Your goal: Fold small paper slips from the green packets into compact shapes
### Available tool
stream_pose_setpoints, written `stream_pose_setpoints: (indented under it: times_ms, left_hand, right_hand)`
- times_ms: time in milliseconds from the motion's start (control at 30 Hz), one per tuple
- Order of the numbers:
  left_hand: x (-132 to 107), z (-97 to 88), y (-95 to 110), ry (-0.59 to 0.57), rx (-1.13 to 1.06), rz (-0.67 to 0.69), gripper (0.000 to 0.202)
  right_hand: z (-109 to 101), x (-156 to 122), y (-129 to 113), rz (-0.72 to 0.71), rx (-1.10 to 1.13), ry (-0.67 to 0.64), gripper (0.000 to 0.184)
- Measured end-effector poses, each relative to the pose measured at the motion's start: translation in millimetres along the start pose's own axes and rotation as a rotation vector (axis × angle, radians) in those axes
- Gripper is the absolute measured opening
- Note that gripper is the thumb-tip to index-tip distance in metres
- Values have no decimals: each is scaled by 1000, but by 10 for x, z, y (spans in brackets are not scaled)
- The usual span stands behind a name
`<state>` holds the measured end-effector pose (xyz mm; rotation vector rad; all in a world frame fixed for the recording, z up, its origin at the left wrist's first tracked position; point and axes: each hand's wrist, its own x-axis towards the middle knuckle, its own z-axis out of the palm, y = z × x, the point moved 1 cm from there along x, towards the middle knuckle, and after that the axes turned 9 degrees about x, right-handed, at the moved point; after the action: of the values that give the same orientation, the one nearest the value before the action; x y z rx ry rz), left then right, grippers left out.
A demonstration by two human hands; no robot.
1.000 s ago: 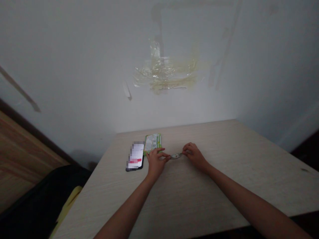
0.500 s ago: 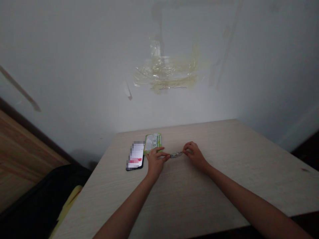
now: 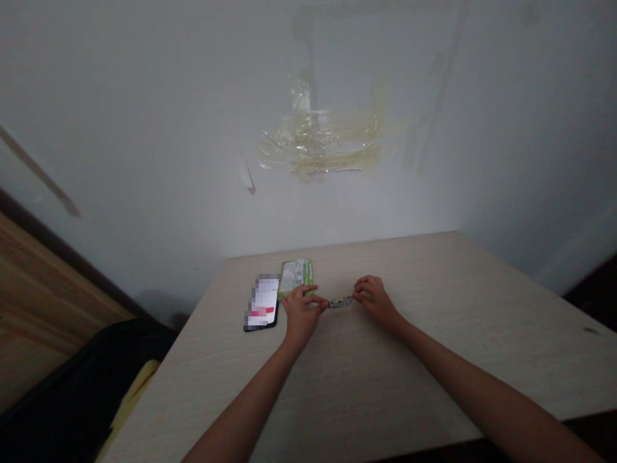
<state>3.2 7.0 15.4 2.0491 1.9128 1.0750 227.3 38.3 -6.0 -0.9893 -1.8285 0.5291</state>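
Note:
A small wrapped piece [image 3: 340,302], greyish-green and shiny like a candy in its wrapper, is stretched between my two hands just above the table. My left hand [image 3: 302,314] pinches its left end between thumb and fingertips. At the other end, the fingertips of my right hand [image 3: 375,299] are closed on the tip. What lies inside the wrapper is hidden. Behind my left hand lies a green and white printed packet [image 3: 295,275], its near edge partly covered by my fingers.
A phone [image 3: 263,303] with a lit, blurred screen lies left of the packet. The pale wooden table [image 3: 434,283] meets a wall [image 3: 193,141] patched with clear tape [image 3: 332,138]. Dark and yellow cloth [image 3: 130,392] is beyond the table's left edge.
The wrapped piece sags or tilts very slightly between my fingers. Both hands stay almost in place, and the phone and packet have not moved.

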Motion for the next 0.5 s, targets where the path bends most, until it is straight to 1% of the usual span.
stream_pose_setpoints:
  times_ms: [100,200,367,500]
  left_hand:
    - [-27,5,18,14,21,10,4]
    - [-44,8,41,-2,23,13,4]
    - [-42,5,58,-5,19,15,6]
    - [-43,7,64,5,55,45,6]
  right_hand:
    - [-17,-6,-41,-53,17,-64,10]
    - [-27,-6,-48,-70,15,-111,15]
    - [-40,8,-9,-105,7,-101,12]
    - [-43,14,-6,-123,-7,-94,21]
